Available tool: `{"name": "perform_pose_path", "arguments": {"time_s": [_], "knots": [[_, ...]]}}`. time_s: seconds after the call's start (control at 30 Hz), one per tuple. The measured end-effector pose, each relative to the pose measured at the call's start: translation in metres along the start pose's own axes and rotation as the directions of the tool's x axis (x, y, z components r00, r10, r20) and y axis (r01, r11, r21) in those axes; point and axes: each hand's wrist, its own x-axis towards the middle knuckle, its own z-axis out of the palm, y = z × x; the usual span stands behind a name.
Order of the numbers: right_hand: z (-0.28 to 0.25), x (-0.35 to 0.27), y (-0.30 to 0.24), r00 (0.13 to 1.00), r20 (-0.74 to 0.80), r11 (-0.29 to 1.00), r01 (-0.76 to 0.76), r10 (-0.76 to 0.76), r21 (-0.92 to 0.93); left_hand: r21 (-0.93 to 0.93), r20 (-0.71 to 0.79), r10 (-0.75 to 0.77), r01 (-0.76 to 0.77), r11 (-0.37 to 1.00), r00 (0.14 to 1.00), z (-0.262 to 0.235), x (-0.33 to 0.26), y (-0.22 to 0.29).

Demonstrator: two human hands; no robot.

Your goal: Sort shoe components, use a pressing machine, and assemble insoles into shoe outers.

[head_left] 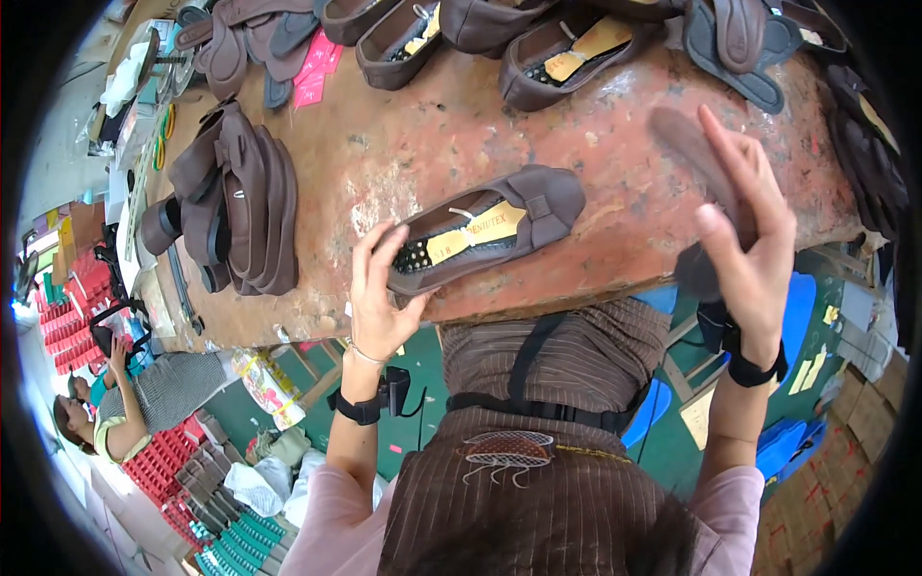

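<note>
A dark brown flat shoe (555, 204) with a bow on its toe lies on the worktable, toe pointing right. Inside it show a yellow printed paper piece (495, 227), a dotted lining and a bit of white cord. My left hand (376, 312) is closed around the heel end, thumb on the near side and fingers over the far side. To the right, my right hand (761, 235) is raised near the table edge with a dark brown insole (690, 144) between thumb and fingers. Motion blurs the insole, and its lower part is partly behind the hand.
Nested brown shoes (261, 216) stand at the table's left. More flat shoes (526, 84) line the far side, with loose insoles (741, 38) at the upper right and pink paper tags (315, 72). A blue stool (650, 411) is under the worktable (403, 144). Another person (120, 432) is at far left.
</note>
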Motion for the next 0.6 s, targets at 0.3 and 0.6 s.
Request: {"name": "perform_pose_path", "arguments": {"time_s": [0.3,0.6], "knots": [[0.118,-0.005,-0.018,0.849,0.454,0.854,0.429,-0.27,-0.295,-0.263,-0.122,0.022,-0.054,0.963,0.992,0.032,-0.012,-0.026],[0.194,-0.013,-0.008,0.866,0.422,0.96,0.275,-0.268,0.047,-0.297,-0.164,0.058,-0.106,0.949,0.985,0.036,-0.014,-0.035]]}}
